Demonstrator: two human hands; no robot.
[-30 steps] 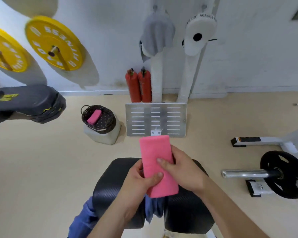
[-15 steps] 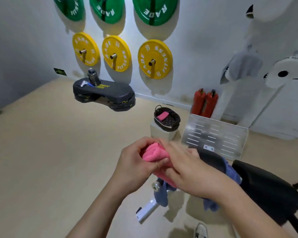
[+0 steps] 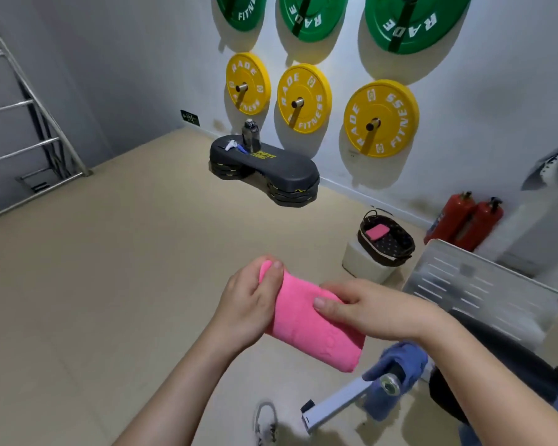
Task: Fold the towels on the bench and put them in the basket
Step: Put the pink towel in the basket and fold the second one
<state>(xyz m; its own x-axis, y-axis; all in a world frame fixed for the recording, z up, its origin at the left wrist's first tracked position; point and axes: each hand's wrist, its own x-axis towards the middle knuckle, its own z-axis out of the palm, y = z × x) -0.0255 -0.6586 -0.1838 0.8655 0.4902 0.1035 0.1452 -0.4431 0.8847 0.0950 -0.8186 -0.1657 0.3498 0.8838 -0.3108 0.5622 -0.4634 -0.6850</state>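
Head: towel (image 3: 303, 326) between left grip (image 3: 248, 305), right grip (image 3: 374, 312)

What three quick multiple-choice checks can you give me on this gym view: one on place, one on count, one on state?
1. Where does the dark woven basket sit?
A. On the black padded bench
B. On a white box on the floor, near the red fire extinguishers
C. On the black step platform

2. How many yellow weight plates hang on the wall?
A. Two
B. Five
C. Three

3. What is the state of the folded pink towel nearest the camera?
A. Gripped in the air by the left hand and right hand
B. Lying on the floor
C. Draped over the bench

Answers: 1 B, the basket rests on top of the white box beside the extinguishers; 2 C, three yellow discs hang in a row; 3 A, both hands curl round it above the floor.
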